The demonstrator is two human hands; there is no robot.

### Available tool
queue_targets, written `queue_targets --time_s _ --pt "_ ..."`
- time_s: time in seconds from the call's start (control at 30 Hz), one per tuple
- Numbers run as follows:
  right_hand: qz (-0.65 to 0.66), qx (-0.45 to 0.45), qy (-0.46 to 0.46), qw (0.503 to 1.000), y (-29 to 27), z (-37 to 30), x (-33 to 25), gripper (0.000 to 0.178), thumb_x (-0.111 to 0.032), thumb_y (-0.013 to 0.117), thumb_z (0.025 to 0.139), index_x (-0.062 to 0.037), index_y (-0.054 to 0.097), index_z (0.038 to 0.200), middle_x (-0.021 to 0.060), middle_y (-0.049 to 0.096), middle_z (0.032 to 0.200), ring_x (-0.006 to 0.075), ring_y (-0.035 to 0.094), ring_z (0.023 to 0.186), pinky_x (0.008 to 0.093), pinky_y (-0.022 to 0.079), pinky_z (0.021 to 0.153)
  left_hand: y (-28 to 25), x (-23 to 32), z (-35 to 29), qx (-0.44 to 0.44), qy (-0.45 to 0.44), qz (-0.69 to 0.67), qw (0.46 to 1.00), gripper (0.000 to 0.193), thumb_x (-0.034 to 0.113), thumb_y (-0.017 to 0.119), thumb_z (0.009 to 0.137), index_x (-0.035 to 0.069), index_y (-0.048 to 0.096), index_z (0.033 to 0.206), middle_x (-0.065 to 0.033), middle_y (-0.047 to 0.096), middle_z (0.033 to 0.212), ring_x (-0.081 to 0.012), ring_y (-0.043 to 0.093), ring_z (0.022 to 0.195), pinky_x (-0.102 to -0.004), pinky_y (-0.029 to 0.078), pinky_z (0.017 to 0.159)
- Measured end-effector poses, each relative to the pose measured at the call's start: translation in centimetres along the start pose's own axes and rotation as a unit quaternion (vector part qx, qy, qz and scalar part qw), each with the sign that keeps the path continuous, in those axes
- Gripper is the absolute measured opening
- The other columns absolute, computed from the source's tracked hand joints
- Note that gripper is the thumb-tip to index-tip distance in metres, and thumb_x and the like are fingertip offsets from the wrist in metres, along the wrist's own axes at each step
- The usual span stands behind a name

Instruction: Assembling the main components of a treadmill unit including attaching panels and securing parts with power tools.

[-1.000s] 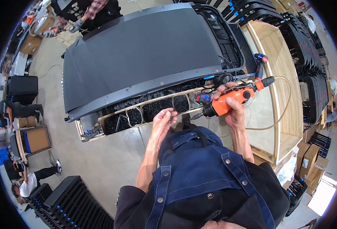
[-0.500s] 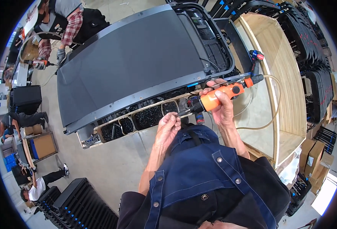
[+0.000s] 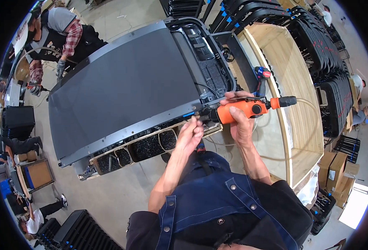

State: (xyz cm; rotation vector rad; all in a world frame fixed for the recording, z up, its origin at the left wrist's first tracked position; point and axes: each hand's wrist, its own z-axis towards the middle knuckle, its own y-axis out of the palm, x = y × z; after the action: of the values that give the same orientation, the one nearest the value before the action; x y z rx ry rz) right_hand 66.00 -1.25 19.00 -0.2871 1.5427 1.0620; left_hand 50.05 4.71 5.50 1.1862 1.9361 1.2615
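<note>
My right hand is wrapped around an orange air screwdriver, which lies sideways with its black nose pointing left. At that nose, my left hand is closed with thumb and fingers pinched together; whatever sits between them is too small to make out. Both hands are at the near right corner of a long treadmill-like deck with a dark belt and grey side rails. A blue strip shows on the near rail, just above my left fingertips.
Below the near rail, a wooden tray has several bins of dark screws. A pale hose runs from the screwdriver. Right of the deck stand a red-and-black power tool and a wooden crate. Across the deck, a co-worker holds another driver.
The view has shifted, so the deck sits lower and farther left. The screwdriver has turned level, and its nose with my left hand has come up to the near rail.
</note>
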Motion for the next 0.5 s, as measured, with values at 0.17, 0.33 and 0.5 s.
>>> queue_targets --time_s 0.17,0.33,0.5 --pt "-0.1 -0.096 -0.038 0.99 3.0 2.7 -0.1 0.049 0.001 0.078 0.079 -0.0004 0.055 0.122 0.0169 0.069 0.115 0.0238 0.07 0.105 0.0377 0.058 0.093 2.3 -1.0 4.3 -0.003 -0.015 -0.146 0.989 0.022 0.029 0.057 0.106 0.007 0.057 0.104 0.0007 0.054 0.082 -0.0062 0.043 0.064 -0.0201 0.036 0.052" --pt "-0.195 -0.219 -0.004 0.956 4.7 4.4 1.4 0.045 0.004 0.077 0.077 -0.0031 0.06 0.118 0.0093 0.071 0.111 0.0148 0.069 0.1 0.032 0.058 0.089 0.8 -1.0 3.5 0.028 0.006 -0.073 0.997 0.026 0.032 0.054 0.108 0.008 0.054 0.098 0.0013 0.052 0.079 -0.0064 0.044 0.061 -0.0215 0.039 0.052" --pt "-0.181 -0.324 0.084 0.925 6.4 5.6 2.7 0.042 0.003 0.076 0.077 -0.0025 0.062 0.116 0.0107 0.07 0.112 0.0164 0.069 0.096 0.0325 0.057 0.087 0.6 -1.2 0.0 0.119 0.009 0.051 0.992 0.02 0.014 0.053 0.107 0.002 0.059 0.122 -0.0026 0.06 0.091 -0.0108 0.055 0.072 -0.0254 0.049 0.062"
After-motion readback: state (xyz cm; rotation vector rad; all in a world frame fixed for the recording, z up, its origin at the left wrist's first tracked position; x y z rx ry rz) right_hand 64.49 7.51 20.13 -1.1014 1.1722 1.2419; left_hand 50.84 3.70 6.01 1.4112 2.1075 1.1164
